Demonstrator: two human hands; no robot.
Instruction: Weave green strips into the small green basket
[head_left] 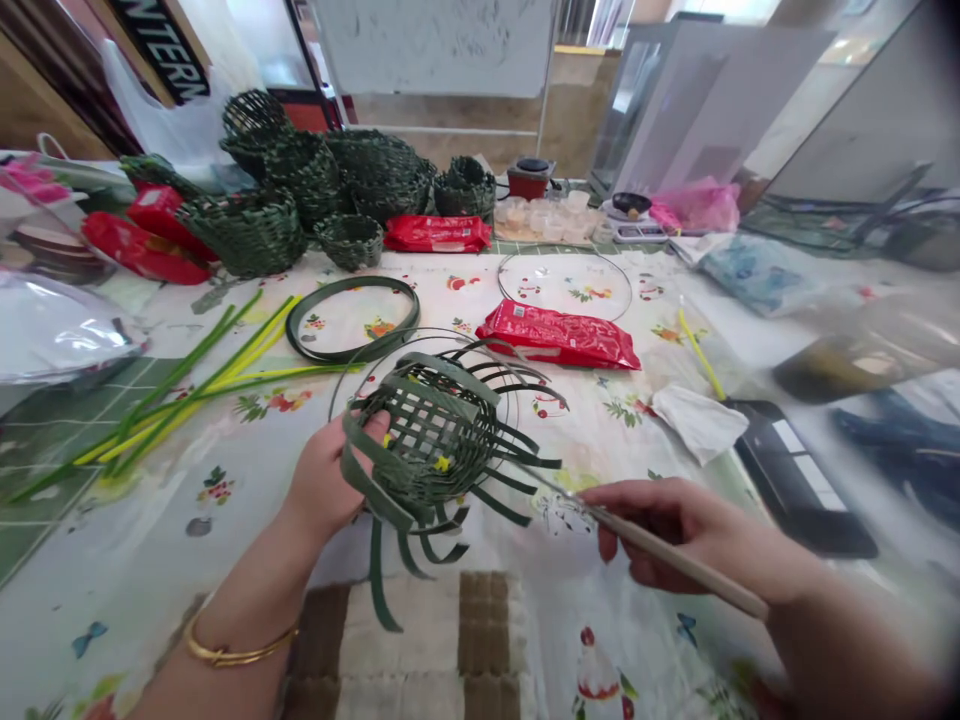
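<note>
My left hand point(328, 478) grips the left rim of a small woven basket point(427, 430) of dark green flat strips. The basket is tilted, its open lattice base facing me, with loose strip ends sticking out to the right and hanging below. My left fingers are partly hidden by the weave. In my right hand point(667, 530) is a thin awl-like tool point(645, 545) with a pale handle. Its slim metal shaft points at the basket's right side; I cannot tell whether the tip touches.
A coil of green strip point(354, 282) and green and yellow strips point(202, 400) lie to the left. Beyond the basket is a red packet point(559, 335). Finished woven baskets point(375, 175) stand at the back. A white tissue point(697, 420) and a dark flat device point(802, 480) lie right.
</note>
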